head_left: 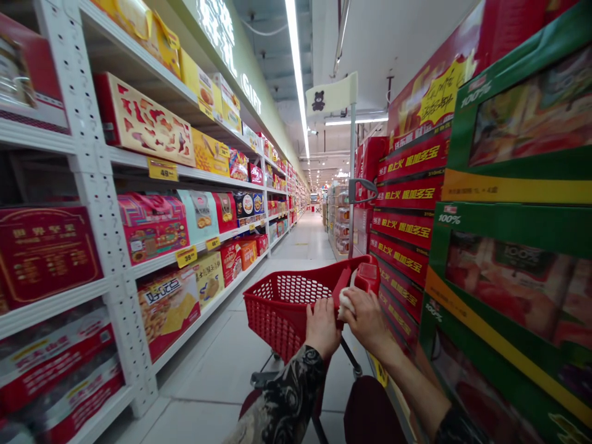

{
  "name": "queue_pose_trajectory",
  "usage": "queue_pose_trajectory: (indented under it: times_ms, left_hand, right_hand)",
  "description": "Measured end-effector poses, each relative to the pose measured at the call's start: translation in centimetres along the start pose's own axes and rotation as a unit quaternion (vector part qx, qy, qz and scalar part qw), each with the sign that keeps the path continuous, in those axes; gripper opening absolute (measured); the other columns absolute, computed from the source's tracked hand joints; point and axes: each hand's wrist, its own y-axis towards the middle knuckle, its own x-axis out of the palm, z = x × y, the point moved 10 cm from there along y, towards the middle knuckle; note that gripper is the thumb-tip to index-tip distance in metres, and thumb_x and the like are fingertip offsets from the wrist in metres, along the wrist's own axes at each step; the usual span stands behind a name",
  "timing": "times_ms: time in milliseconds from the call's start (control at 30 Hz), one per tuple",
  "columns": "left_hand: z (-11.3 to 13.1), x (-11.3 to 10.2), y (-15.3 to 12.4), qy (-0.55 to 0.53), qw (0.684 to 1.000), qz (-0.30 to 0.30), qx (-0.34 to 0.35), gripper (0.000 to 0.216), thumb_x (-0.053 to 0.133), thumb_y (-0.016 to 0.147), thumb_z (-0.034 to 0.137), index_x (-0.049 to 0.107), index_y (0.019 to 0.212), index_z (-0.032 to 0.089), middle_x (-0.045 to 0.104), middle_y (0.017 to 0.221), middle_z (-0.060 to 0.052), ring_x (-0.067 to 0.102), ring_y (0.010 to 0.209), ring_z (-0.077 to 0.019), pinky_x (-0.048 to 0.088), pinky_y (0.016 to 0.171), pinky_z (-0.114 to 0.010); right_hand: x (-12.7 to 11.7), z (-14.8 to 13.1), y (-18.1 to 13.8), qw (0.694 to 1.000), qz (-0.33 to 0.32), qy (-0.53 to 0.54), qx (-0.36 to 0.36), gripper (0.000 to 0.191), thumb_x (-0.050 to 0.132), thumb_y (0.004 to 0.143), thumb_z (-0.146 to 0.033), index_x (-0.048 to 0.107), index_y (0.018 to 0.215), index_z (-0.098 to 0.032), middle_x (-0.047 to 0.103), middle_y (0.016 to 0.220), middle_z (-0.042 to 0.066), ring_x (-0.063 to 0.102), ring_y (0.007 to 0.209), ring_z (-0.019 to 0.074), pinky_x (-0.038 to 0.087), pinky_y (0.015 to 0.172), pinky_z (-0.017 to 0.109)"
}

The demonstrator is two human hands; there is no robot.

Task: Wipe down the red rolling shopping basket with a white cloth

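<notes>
A red plastic shopping cart [282,327] with a perforated basket stands in front of me in the aisle. My left hand [322,330] lies over its near edge, fingers curled onto the red handle. Bunched in the fingers of my right hand [367,320] is a white crumpled cloth [346,302], pressed against the handle beside a red raised block [369,274]. What lies under the cloth is hidden. From the cart's right side rises a grey pole [353,166] carrying a pale flag [330,95] with a dark bear on it.
White shelving [95,185] full of boxed goods lines the left. Close on the right are stacked red drink cartons [402,228] and green juice boxes [490,216]. A pale tiled floor [296,240] runs ahead between them toward more shelves.
</notes>
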Motion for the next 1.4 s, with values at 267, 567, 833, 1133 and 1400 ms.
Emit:
queue_pose_trajectory:
  times_ms: [267, 567, 833, 1133, 1400]
  left_hand:
    - [-2.1, 2.0, 0.2, -0.002, 0.999, -0.035, 0.001, 0.078, 0.045, 0.066, 0.027, 0.021, 0.140, 0.013, 0.025, 0.148, -0.006, 0.019, 0.136, -0.0203, 0.015, 0.111, -0.043]
    - [-1.0, 3.6, 0.7, -0.006, 0.998, -0.068, 0.003, 0.083, 0.044, 0.067, 0.034, 0.017, 0.141, 0.010, 0.016, 0.150, -0.007, 0.013, 0.138, -0.0207, 0.012, 0.112, -0.046]
    - [-5.3, 4.7, -0.1, 0.031, 0.991, -0.108, -0.077, 0.085, 0.047, 0.066, 0.029, 0.014, 0.142, 0.008, 0.011, 0.151, -0.010, 0.010, 0.138, -0.0233, 0.015, 0.110, -0.048]
    - [-4.8, 4.9, -0.3, 0.026, 0.994, -0.096, -0.045, 0.083, 0.048, 0.066, 0.028, 0.016, 0.141, 0.011, 0.015, 0.150, -0.009, 0.013, 0.138, -0.0219, 0.014, 0.110, -0.049]
    - [-7.6, 6.0, -0.4, 0.039, 0.991, -0.079, -0.096, 0.083, 0.047, 0.065, 0.024, 0.019, 0.141, 0.008, 0.016, 0.150, -0.010, 0.014, 0.138, -0.0229, 0.020, 0.108, -0.048]
  right_hand:
    - [-1.2, 4.5, 0.1, 0.998, -0.001, -0.040, 0.055, 0.029, 0.042, 0.078, -0.018, 0.054, 0.105, -0.019, 0.063, 0.109, 0.008, 0.056, 0.099, 0.0225, 0.028, 0.096, 0.045]
    - [1.0, 1.6, 0.2, 0.993, -0.035, -0.111, -0.005, 0.031, 0.045, 0.077, -0.014, 0.056, 0.105, -0.021, 0.062, 0.113, 0.008, 0.053, 0.106, 0.0229, 0.014, 0.103, 0.050]
    - [-0.5, 4.8, 0.8, 0.987, -0.031, -0.149, 0.049, 0.030, 0.044, 0.077, -0.014, 0.056, 0.104, -0.019, 0.061, 0.112, 0.010, 0.051, 0.106, 0.0250, 0.015, 0.101, 0.056]
    - [4.1, 1.5, 0.2, 0.985, -0.108, -0.120, -0.053, 0.036, 0.046, 0.076, -0.011, 0.053, 0.110, -0.021, 0.058, 0.117, 0.009, 0.050, 0.110, 0.0245, 0.013, 0.102, 0.055]
    - [1.4, 5.0, 1.1, 0.986, -0.076, -0.148, 0.010, 0.031, 0.047, 0.078, -0.017, 0.055, 0.107, -0.019, 0.061, 0.112, 0.010, 0.053, 0.102, 0.0253, 0.014, 0.101, 0.056]
